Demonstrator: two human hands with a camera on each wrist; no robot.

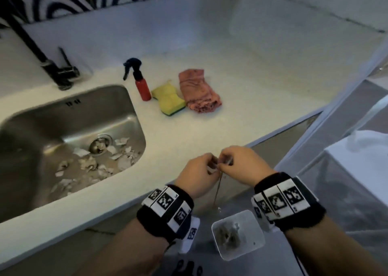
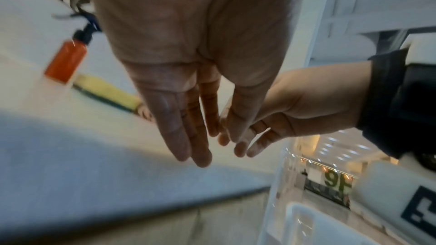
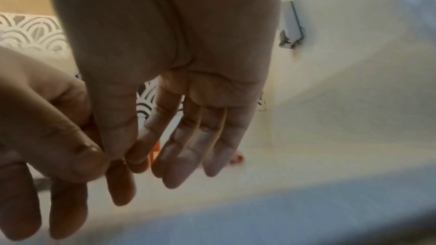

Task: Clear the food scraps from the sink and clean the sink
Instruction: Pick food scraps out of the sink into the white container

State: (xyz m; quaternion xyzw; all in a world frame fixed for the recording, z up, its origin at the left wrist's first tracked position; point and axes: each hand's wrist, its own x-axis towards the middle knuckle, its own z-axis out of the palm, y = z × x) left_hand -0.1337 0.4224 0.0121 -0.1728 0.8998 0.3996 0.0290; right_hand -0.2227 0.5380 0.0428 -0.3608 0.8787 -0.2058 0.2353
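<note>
The steel sink (image 1: 134, 108) at the left holds several pale food scraps (image 1: 88, 164) around its drain (image 1: 99, 145). My left hand (image 1: 210, 166) and right hand (image 1: 224, 163) meet fingertip to fingertip just past the counter's front edge. A small pale bit (image 1: 212, 168) shows at the left fingers. Below them a white bin (image 1: 255, 243) on the floor holds grey scraps (image 1: 227, 233). In the wrist views the left hand (image 2: 212, 137) and right hand (image 3: 153, 159) have nearly straight fingers, thumbs touching, and nothing clearly held.
On the white counter right of the sink stand a red spray bottle (image 1: 141, 84), a yellow-green sponge (image 1: 168, 99) and a crumpled pink cloth (image 1: 199, 91). A black faucet (image 1: 60, 74) rises behind the sink. A white piece of furniture (image 1: 357, 149) is at the right.
</note>
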